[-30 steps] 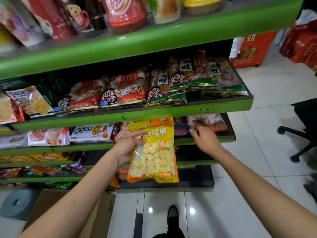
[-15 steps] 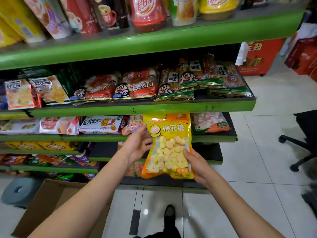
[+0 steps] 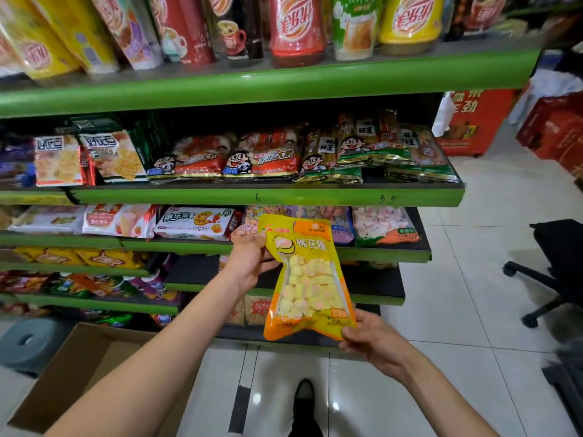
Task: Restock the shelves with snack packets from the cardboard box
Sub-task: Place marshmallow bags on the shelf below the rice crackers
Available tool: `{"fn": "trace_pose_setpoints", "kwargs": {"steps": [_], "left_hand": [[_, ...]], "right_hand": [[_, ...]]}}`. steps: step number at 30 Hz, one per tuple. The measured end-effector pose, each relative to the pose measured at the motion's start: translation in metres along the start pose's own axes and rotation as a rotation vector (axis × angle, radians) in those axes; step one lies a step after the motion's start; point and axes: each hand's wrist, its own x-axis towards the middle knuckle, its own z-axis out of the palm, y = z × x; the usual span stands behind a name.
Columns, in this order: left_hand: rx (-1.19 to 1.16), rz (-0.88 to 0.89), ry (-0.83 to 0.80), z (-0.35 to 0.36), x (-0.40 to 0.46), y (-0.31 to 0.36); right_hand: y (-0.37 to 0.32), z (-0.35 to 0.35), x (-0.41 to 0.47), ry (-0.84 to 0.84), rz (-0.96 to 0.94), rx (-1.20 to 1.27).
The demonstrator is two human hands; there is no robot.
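**Head view: marshmallow bag in hand, shelving step**

Head view, only cam. Both hands hold one yellow-and-orange plastic marshmallow packet point(image 3: 310, 280) w/ clear window, in the air in front of the shelves, top edge level w/ the third green shelf point(image 3: 388, 254). Left hand point(image 3: 252, 263) grips the packet's upper left edge, thumb on front. Right hand point(image 3: 373, 337) pinches the bottom right corner. Packet hangs roughly upright, slightly tilted.

Step, as I judge it: placing, i.e. packet out of the box, not yet on a shelf. Likely slot is the marshmallow row behind it, beside the pink-and-white marshmallow bag point(image 3: 383, 227). Next move calls for lifting and laying it flat into that row w/o knocking neighbours.

Containers: brown cardboard box point(image 3: 66, 376) on the floor at lower left, flaps open; the inside that shows looks bare, rest hidden by the left forearm, so can't tell what's left.
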Motion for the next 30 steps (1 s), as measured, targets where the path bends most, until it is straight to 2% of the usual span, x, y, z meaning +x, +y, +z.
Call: {"fn": "trace_pose_setpoints", "kwargs": {"steps": [3,5,7,10,13,15,17,19,22,24,28,30], "left_hand": [[0.142,0.094,0.078,-0.012,-0.003,0.006],[0.286,0.185,0.088,-0.019,-0.006,0.011],[0.318,0.208,0.066,-0.018,-0.01,0.011],[0.143,0.133,0.011,-0.008,-0.016,0.004],[-0.228,0.053,-0.068,0.001,-0.025,-0.006],[-0.414,-0.106,-0.135,0.001,-0.031,-0.016],[-0.402,-0.265,-0.286,-0.001,-0.042,-0.029],[-0.324,-0.284,-0.363,-0.004,-0.051,-0.038],[-0.288,-0.146,-0.311,-0.016,-0.049,-0.04],[-0.287,-0.088,-0.285,-0.019,-0.049,-0.037],[-0.263,-0.139,-0.295,-0.017,-0.054,-0.044],[-0.266,-0.173,-0.28,-0.018,-0.056,-0.05]], "right_hand": [[-0.013,-0.011,-0.011,-0.023,-0.114,-0.027],[-0.03,-0.019,-0.018,-0.049,-0.173,-0.062],[-0.043,-0.022,-0.023,-0.092,-0.189,-0.128],[-0.052,-0.021,-0.03,-0.162,-0.171,-0.223],[-0.05,-0.012,-0.035,-0.194,-0.15,-0.319],[-0.047,-0.002,-0.038,-0.198,-0.162,-0.384],[-0.045,0.005,-0.039,-0.175,-0.175,-0.43],[-0.043,0.008,-0.041,-0.137,-0.178,-0.457],[-0.041,0.005,-0.046,-0.121,-0.13,-0.43],[-0.041,0.004,-0.048,-0.178,-0.029,-0.414],[-0.042,0.004,-0.044,-0.261,0.103,-0.44],[-0.037,0.007,-0.038,-0.22,0.101,-0.306]]}}
